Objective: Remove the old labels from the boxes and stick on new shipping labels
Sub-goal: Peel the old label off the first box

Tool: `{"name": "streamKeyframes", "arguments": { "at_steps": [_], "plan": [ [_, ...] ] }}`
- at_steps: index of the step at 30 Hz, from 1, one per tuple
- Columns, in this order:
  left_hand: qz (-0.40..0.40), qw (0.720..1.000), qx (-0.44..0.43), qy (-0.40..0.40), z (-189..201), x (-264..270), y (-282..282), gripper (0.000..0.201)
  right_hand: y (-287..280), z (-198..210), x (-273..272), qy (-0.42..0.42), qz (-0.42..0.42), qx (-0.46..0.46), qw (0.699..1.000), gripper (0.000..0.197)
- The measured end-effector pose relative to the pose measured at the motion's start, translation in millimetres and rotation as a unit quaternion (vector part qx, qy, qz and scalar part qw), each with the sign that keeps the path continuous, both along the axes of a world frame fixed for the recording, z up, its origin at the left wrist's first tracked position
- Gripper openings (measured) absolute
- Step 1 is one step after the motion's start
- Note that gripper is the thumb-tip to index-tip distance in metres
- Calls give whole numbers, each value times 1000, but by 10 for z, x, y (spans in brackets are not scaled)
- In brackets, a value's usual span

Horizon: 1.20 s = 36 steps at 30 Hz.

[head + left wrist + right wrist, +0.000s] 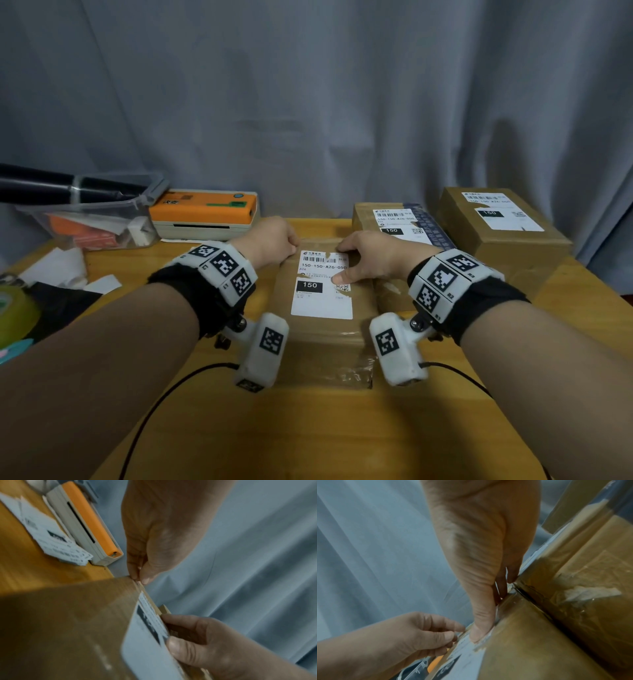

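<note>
Left hand (270, 241) fingers (137, 566) pinch the box (322, 329) corner; right hand (370, 258) thumb presses its torn label (322, 286). Two boxes beyond (404, 222) look relabelled.

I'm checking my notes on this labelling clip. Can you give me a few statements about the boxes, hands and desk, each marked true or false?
1. Both hands work at the far edge of the near box. True.
2. The right hand's thumb presses on the label. True.
3. The label printer is blue. False: orange and white.
4. The near box's label is fully peeled off. False: it lies on the box top.
5. Two more labelled boxes stand at the back right. True.
</note>
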State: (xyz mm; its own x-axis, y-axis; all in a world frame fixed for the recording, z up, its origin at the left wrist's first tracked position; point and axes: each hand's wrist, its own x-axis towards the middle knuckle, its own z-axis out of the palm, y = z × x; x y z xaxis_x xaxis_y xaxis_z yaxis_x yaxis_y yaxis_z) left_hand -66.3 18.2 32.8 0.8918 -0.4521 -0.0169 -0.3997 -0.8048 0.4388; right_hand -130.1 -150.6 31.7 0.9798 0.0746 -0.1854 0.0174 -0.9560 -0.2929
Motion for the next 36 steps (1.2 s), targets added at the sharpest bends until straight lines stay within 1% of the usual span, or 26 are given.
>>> {"name": "streamKeyframes", "arguments": {
  "at_steps": [3, 7, 9, 11, 13, 14, 15, 16, 17, 18, 19, 22, 25, 27, 29, 31, 32, 33, 35, 36],
  "plan": [
    [-25, 999, 37, 9, 28, -58, -34, 26, 27, 21, 8, 12, 1, -21, 1000, 64],
    [-11, 998, 57, 22, 36, -66, -113, 23, 71, 40, 29, 17, -1, -46, 999, 60],
    [-18, 996, 77, 33, 21, -101, -143, 25, 100, 39, 17, 14, 0, -63, 998, 60],
    [-31, 994, 82, 61, 0, -167, -159, 27, 116, 25, 5, 11, 1, -79, 997, 59],
    [-44, 994, 85, 61, 33, -232, -141, 30, 109, 27, -17, -14, 5, -87, 996, 55],
    [-51, 992, 96, 58, 61, -256, -112, 37, 102, 40, -39, -36, 14, -87, 995, 51],
    [-64, 986, 137, 66, 87, -270, -78, 54, 96, 63, -69, -56, 28, -83, 995, 46],
    [-81, 974, 196, 78, 113, -295, -43, 77, 86, 88, -103, -67, 47, -72, 994, 38],
    [-95, 956, 261, 94, 130, -327, -7, 95, 81, 116, -146, -64, 68, -56, 994, 30],
    [-108, 941, 305, 102, 133, -374, 23, 104, 80, 132, -192, -49, 87, -44, 994, 23],
    [-114, 933, 325, 107, 106, -405, 46, 107, 84, 142, -236, -32, 104, -40, 993, 20],
    [-124, 943, 287, 114, 33, -436, 84, 106, 78, 129, -309, -26, 127, -41, 991, 21],
    [-123, 954, 258, 88, 21, -385, 96, 99, 93, 123, -336, -25, 132, -29, 990, 28],
    [-123, 962, 231, 74, 47, -379, 90, 91, 118, 117, -353, -11, 140, -26, 990, 34],
    [-124, 974, 182, 59, 50, -354, 56, 79, 120, 107, -362, 9, 144, -24, 989, 41],
    [-108, 983, 140, 40, 18, -299, 34, 69, 93, 102, -372, 46, 136, -10, 990, 48],
    [-93, 987, 125, 42, 2, -285, 38, 67, 75, 98, -379, 66, 130, 5, 989, 51],
    [-75, 990, 105, 60, -21, -260, 51, 66, 56, 91, -388, 78, 125, 21, 989, 53],
    [-35, 993, 41, 109, -69, -214, 91, 70, 30, 62, -393, 82, 122, 42, 988, 55],
    [-18, 993, 12, 119, -94, -190, 109, 71, 27, 47, -386, 79, 121, 41, 989, 55]
  ]
}}
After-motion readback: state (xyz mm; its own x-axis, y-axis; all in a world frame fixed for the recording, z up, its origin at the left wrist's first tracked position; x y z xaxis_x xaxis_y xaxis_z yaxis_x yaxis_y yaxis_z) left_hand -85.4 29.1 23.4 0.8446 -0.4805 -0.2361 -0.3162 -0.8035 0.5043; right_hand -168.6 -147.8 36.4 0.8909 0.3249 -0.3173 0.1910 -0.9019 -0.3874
